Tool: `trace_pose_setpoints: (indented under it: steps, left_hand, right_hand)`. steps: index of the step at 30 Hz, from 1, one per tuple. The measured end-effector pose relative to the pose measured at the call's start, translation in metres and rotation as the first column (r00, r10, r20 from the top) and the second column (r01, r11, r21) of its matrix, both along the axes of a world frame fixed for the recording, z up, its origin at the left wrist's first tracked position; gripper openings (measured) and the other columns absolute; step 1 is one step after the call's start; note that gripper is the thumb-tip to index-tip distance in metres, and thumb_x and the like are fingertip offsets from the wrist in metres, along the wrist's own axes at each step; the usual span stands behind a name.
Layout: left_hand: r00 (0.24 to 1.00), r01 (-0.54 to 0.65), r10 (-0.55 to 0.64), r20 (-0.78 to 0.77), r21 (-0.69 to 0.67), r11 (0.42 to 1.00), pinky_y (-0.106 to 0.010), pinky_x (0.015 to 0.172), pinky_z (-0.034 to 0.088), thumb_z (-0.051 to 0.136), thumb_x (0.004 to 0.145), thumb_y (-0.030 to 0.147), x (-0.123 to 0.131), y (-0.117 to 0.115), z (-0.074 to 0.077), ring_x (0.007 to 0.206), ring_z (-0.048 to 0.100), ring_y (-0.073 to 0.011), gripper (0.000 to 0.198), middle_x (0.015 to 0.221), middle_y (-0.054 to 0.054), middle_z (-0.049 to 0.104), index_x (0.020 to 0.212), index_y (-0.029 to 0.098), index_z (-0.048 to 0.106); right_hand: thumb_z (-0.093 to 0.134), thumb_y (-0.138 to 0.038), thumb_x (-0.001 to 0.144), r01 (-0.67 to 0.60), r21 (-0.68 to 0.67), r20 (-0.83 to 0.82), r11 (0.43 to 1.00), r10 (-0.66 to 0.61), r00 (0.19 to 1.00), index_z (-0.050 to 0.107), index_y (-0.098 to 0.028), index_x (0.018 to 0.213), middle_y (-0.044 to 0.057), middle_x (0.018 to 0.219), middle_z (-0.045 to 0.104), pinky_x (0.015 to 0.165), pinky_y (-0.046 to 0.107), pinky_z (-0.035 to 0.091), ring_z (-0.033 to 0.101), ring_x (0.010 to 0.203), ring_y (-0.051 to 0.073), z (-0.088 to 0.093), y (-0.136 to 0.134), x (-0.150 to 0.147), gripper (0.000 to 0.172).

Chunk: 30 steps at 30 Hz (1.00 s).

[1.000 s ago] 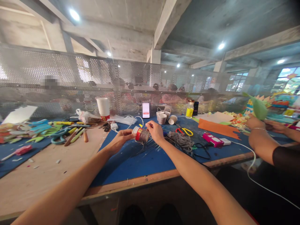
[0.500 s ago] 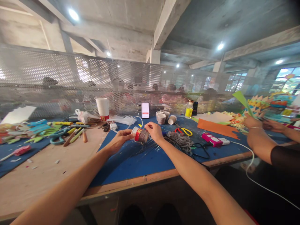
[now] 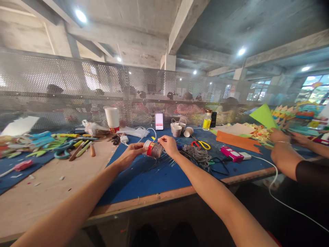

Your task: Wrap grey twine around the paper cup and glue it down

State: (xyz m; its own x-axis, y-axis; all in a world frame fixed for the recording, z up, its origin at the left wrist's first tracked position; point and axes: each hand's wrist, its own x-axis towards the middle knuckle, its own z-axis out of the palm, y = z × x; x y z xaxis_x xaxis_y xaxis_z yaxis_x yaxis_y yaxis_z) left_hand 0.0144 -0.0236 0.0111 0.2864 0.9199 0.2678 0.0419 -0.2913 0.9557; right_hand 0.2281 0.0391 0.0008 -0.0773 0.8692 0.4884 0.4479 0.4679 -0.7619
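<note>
Clasps in the left hand (image 3: 131,154) a small red-and-white cup (image 3: 153,149) half wrapped in twine, just above the blue mat (image 3: 154,178) at mid-table; pinches the wrap with the right hand (image 3: 168,145). Probably handles light, thin-walled and crushable, rough where wrapped; best held by the bare rim end. Beyond: loose twine heap (image 3: 197,154), lit phone (image 3: 159,121), stacked cups (image 3: 112,118) bearing a red mark too small to read.

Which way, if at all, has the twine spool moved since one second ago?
No. The twine spool, held by the left hand and right hand, stays just below the lit phone.
</note>
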Motion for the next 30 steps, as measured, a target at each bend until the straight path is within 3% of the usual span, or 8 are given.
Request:
trace_pose_setpoints:
  steps: [5, 8, 12, 19, 26, 30]
  left_hand:
    - [0.997, -0.003, 0.007, 0.08, -0.047, 0.999, -0.034, 0.086, 0.049, 0.085, 0.076, 0.046, 0.001, 0.001, 0.0, 0.086, 0.069, -0.0236, 0.031, 0.095, -0.009, 0.08, 0.09, 0.018, 0.084]
    - [0.994, -0.054, 0.057, 0.089, -0.038, 0.998, -0.033, 0.082, 0.049, 0.086, 0.075, 0.045, -0.001, 0.004, -0.002, 0.085, 0.068, -0.0234, 0.034, 0.094, -0.01, 0.08, 0.093, 0.017, 0.084]
    - [0.988, -0.11, 0.112, 0.106, -0.028, 0.994, -0.031, 0.078, 0.047, 0.085, 0.076, 0.044, -0.005, 0.009, -0.005, 0.081, 0.066, -0.0213, 0.032, 0.089, -0.008, 0.078, 0.094, 0.017, 0.084]
    - [0.975, -0.099, 0.116, 0.187, -0.096, 0.99, -0.031, 0.085, 0.049, 0.087, 0.073, 0.042, -0.004, 0.008, -0.001, 0.086, 0.068, -0.022, 0.028, 0.09, -0.007, 0.078, 0.087, 0.018, 0.083]
    - [0.952, -0.152, 0.186, 0.243, -0.152, 0.977, -0.025, 0.079, 0.048, 0.085, 0.076, 0.042, -0.005, 0.011, -0.003, 0.081, 0.065, -0.0181, 0.021, 0.085, -0.002, 0.074, 0.083, 0.022, 0.081]
    - [0.947, -0.218, 0.25, 0.201, -0.168, 0.961, -0.026, 0.073, 0.047, 0.086, 0.071, 0.041, -0.001, 0.008, 0.001, 0.071, 0.062, -0.0172, 0.022, 0.074, -0.001, 0.07, 0.07, 0.022, 0.076]
  right_hand:
    - [0.058, -0.036, 0.098, -0.063, -0.031, -0.037, 0.998, 0.061, 0.997, 0.074, -0.021, 0.088, 0.005, 0.089, 0.079, 0.079, 0.026, 0.052, 0.073, 0.086, 0.02, 0.0, 0.002, 0.002, 0.025]
    - [0.047, -0.05, 0.103, -0.089, -0.048, -0.053, 0.995, 0.087, 0.995, 0.074, -0.021, 0.094, 0.005, 0.093, 0.078, 0.081, 0.027, 0.052, 0.072, 0.09, 0.02, 0.001, -0.002, 0.004, 0.041]
    - [0.046, -0.067, 0.099, -0.169, -0.085, -0.065, 0.982, 0.164, 0.984, 0.071, -0.02, 0.097, 0.003, 0.092, 0.075, 0.083, 0.028, 0.051, 0.069, 0.091, 0.02, 0.002, -0.009, 0.002, 0.054]
    - [0.061, -0.061, 0.092, -0.231, -0.098, -0.173, 0.968, 0.212, 0.962, 0.07, -0.021, 0.107, 0.005, 0.106, 0.073, 0.082, 0.029, 0.054, 0.069, 0.098, 0.02, 0.001, -0.013, -0.002, 0.044]
    - [0.064, -0.052, 0.092, -0.273, -0.102, -0.13, 0.957, 0.26, 0.957, 0.067, -0.022, 0.109, 0.004, 0.104, 0.074, 0.079, 0.029, 0.055, 0.069, 0.085, 0.018, 0.004, -0.019, -0.004, 0.035]
    - [0.066, -0.047, 0.091, -0.281, -0.095, -0.103, 0.955, 0.272, 0.957, 0.066, -0.022, 0.109, 0.004, 0.109, 0.073, 0.079, 0.03, 0.055, 0.068, 0.081, 0.016, 0.002, -0.019, -0.006, 0.031]
